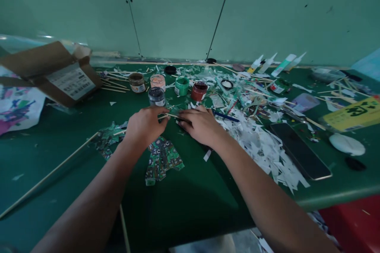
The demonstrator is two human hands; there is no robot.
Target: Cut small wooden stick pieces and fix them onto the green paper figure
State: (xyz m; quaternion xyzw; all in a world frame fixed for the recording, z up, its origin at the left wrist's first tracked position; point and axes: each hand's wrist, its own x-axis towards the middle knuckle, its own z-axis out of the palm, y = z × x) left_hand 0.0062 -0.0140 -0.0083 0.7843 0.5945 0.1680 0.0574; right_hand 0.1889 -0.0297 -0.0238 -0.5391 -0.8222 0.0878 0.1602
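Forearms [97,205]: both are reaching in from the near edge, crossing the green table [190,201] and converging at its middle.
Left hand [145,124]: is pinching one end of a thin wooden stick [170,115], fingertips closed on it, apparently steadying it.
Right hand [200,125]: is lying palm down, fingers covering the stick's other end; whether it is gripping or only pressing cannot be told.
Stick position: is spanning the gap between the two hands, just above the table surface.
Patterned paper cutout [162,160]: is lying flat just below the left wrist, close at hand.
Paint jars [181,85]: five are standing open, clustered just beyond the hands, likely for easy reach; their labels are showing too small to read.
Paper scraps [267,146]: are piling up to the right of the hands.
Phone [299,150]: is lying screen-up, dark, beside the scraps.
Cardboard box [50,71]: is tilting at far left, showing a printed white label, illegible.
Yellow pack [353,114]: is bearing black markings, unreadable.
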